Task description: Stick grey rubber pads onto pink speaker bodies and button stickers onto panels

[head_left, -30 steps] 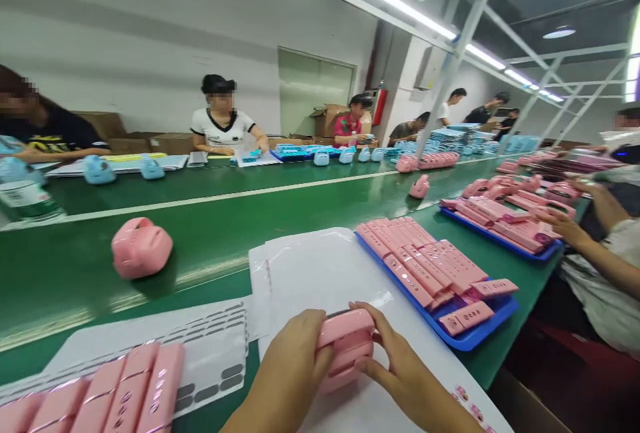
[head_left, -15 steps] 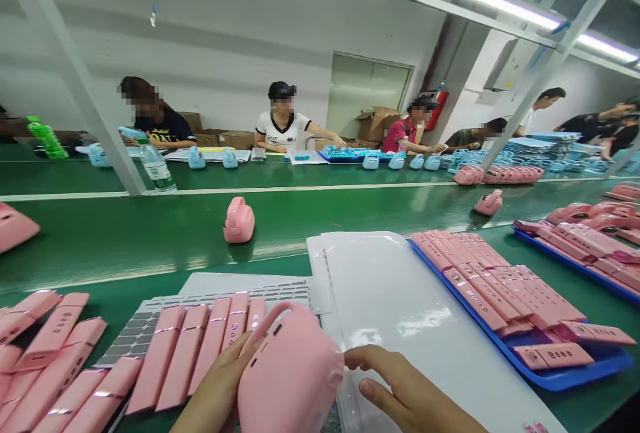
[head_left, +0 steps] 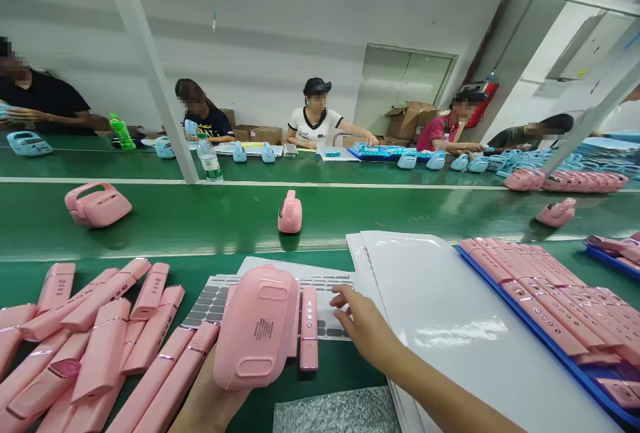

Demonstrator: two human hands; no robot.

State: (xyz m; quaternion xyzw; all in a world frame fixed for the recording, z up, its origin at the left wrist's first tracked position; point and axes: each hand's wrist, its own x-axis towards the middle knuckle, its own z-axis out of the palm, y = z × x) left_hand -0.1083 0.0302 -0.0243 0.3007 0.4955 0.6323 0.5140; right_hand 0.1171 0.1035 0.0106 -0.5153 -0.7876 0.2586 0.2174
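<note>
Pink plastic fills the near side of the green bench (head_left: 150,220). The left hand (head_left: 207,400) grips one pink case (head_left: 257,326) from below, its back with a printed label facing up, held above the bench edge. The right hand (head_left: 357,326) is open, holding nothing, fingers spread over a sticker sheet (head_left: 213,296) of grey pads, just beside one pink strip (head_left: 309,326) lying next to the case. To the left lies a loose heap of pink strips (head_left: 100,340), more than ten, overlapping. To the right sit white sheets (head_left: 435,313) and a blue tray (head_left: 560,353) packed with a row of more strips. On the belt stand three separate pink cases: one at left (head_left: 97,205), one at centre (head_left: 291,213), one at right (head_left: 555,213). Five seated people work across the belt among blue cases (head_left: 407,160).
</note>
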